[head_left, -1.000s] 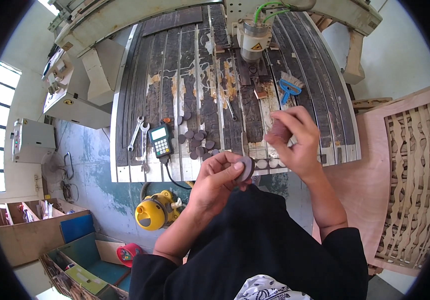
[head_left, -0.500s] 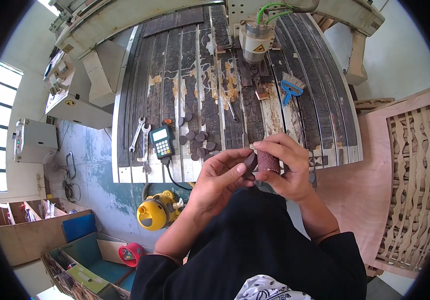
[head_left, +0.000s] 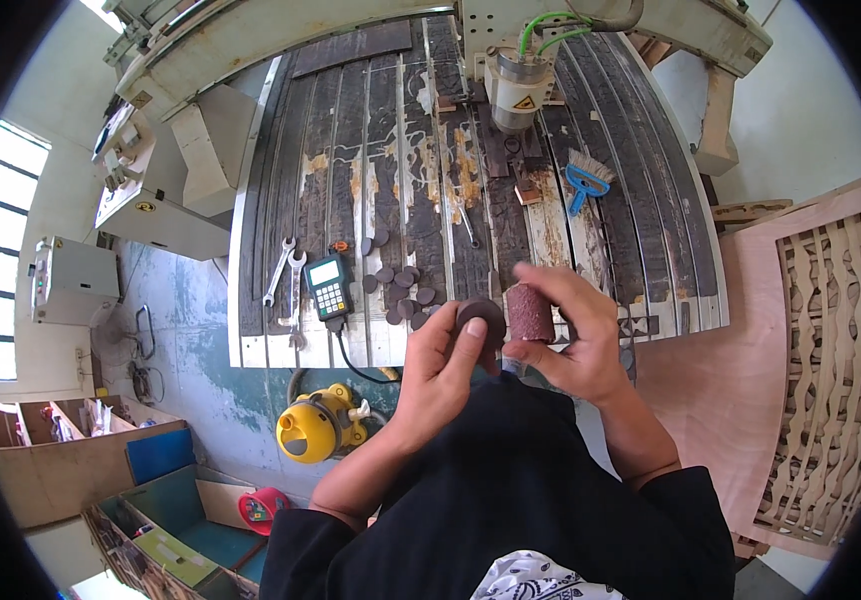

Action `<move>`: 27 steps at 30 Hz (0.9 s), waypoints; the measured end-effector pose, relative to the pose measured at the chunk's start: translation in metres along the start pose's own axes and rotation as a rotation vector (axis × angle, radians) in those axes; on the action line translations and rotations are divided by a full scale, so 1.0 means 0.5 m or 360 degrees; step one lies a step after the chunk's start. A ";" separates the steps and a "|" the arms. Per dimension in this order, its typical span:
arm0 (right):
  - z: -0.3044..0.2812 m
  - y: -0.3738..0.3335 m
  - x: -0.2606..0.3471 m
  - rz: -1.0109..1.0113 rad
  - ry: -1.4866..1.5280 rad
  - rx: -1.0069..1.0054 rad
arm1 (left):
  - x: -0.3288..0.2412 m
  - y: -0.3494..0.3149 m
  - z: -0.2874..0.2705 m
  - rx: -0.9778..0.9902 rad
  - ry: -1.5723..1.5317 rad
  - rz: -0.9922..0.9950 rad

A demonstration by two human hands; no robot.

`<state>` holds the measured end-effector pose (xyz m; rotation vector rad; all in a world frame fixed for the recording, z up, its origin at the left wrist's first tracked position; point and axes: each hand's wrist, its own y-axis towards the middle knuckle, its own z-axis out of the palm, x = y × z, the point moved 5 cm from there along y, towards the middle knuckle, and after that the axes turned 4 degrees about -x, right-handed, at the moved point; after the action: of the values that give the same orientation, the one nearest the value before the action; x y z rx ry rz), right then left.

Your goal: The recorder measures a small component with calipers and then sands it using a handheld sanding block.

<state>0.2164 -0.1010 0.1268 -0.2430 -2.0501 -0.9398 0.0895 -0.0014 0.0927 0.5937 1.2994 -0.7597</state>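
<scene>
My left hand (head_left: 438, 352) pinches a dark brown round disc (head_left: 481, 319), thumb lying across its flat face. Just to the right, my right hand (head_left: 582, 340) is closed around a short, reddish-brown, grainy cylinder that looks like a sandpaper roll (head_left: 529, 315). The thumb is at its lower end and the fingers curl over its right side and top. Disc and roll are side by side above the table's front edge, very close together; I cannot tell whether they touch. Beyond my left hand, several similar dark discs (head_left: 405, 292) lie loose on the slotted machine table (head_left: 335, 215).
Left of the discs lie a wired keypad controller (head_left: 327, 288) and two wrenches (head_left: 296, 290). A blue brush (head_left: 586, 178) lies right of the spindle head (head_left: 516, 90). A yellow vacuum (head_left: 318, 425) stands on the floor. A carved wooden panel (head_left: 825, 370) is at the right.
My left hand has turned the disc, so its flat face now shows more fully. My right hand's upper fingers have shifted on the roll, leaving more of its surface visible.
</scene>
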 end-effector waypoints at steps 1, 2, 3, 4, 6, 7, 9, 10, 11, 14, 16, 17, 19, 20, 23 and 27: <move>-0.002 0.000 -0.007 0.0000 -0.0001 -0.0001 | 0.002 0.001 0.002 -0.0017 -0.0124 -0.0147; -0.008 0.002 -0.021 0.0005 0.0046 -0.0021 | 0.006 -0.001 0.002 -0.0038 -0.0247 -0.0291; -0.014 0.004 -0.030 0.0011 0.0092 -0.0042 | 0.008 -0.001 -0.002 -0.0042 -0.0246 -0.0289; -0.021 0.008 -0.025 -0.0008 0.0056 -0.0012 | 0.015 -0.002 -0.005 -0.0005 -0.0202 -0.0324; -0.024 0.009 -0.020 -0.0022 0.0047 0.0020 | 0.019 -0.002 -0.004 0.0038 -0.0161 -0.0361; -0.024 0.008 -0.016 -0.0035 0.0038 0.0051 | 0.023 -0.002 -0.003 0.0040 -0.0170 -0.0426; -0.010 0.014 0.003 -0.0077 0.0060 0.0014 | 0.025 -0.002 0.000 0.0035 -0.0176 -0.0491; -0.006 0.014 0.013 -0.0118 0.0078 -0.0025 | 0.022 -0.002 0.001 -0.0029 -0.0179 -0.0520; -0.004 0.013 0.019 -0.0119 0.0078 -0.0023 | 0.021 -0.002 0.001 -0.0092 -0.0185 -0.0548; 0.011 0.009 0.039 -0.0365 -0.0104 0.0254 | 0.026 0.001 0.007 -0.0038 -0.0145 -0.0354; 0.010 0.008 0.040 -0.0363 -0.0151 0.0247 | 0.024 -0.010 0.014 -0.0119 -0.0228 -0.0498; 0.012 0.010 0.038 -0.0364 -0.0195 0.0239 | 0.029 -0.016 0.011 -0.0202 -0.0309 -0.0639; 0.015 0.006 0.048 -0.0387 -0.0151 0.0259 | 0.031 -0.014 0.004 -0.0113 -0.0149 -0.0486; 0.014 0.002 0.054 -0.0403 -0.0110 0.0281 | 0.025 -0.014 0.007 -0.0023 0.0008 -0.0338; 0.010 0.011 0.052 -0.0409 -0.0212 0.0245 | 0.030 -0.020 0.018 -0.0235 -0.0413 -0.0737; 0.003 0.020 0.025 -0.0327 -0.0328 0.0123 | 0.030 -0.021 0.015 -0.0138 -0.0522 -0.0894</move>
<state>0.2124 -0.0948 0.1410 -0.0912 -2.3299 -0.9904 0.0876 -0.0162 0.0798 0.0156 1.1894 -1.1974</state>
